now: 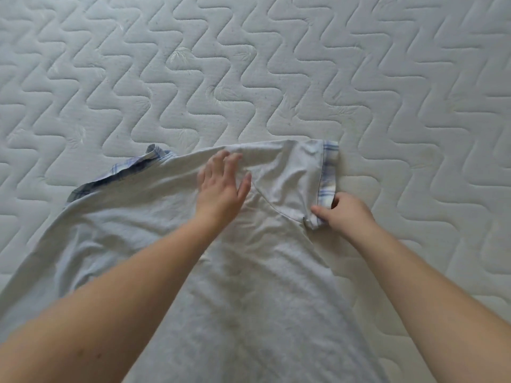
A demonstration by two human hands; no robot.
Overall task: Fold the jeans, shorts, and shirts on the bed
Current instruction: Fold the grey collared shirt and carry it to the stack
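Observation:
A pale grey-blue short-sleeved shirt [154, 222] lies spread on the bed, its plaid-trimmed collar [130, 168] at the upper left. The right sleeve [298, 175] points away from me and ends in a blue plaid cuff [329, 172]. My left hand [222, 186] lies flat on the shoulder area with its fingers straight and spread. My right hand [343, 211] pinches the near end of the plaid cuff between thumb and curled fingers. No jeans or shorts are in view.
The white quilted mattress [249, 78] with a wavy stitched pattern fills the whole frame around the shirt. The shirt's lower part runs out of view under my forearms at the bottom edge.

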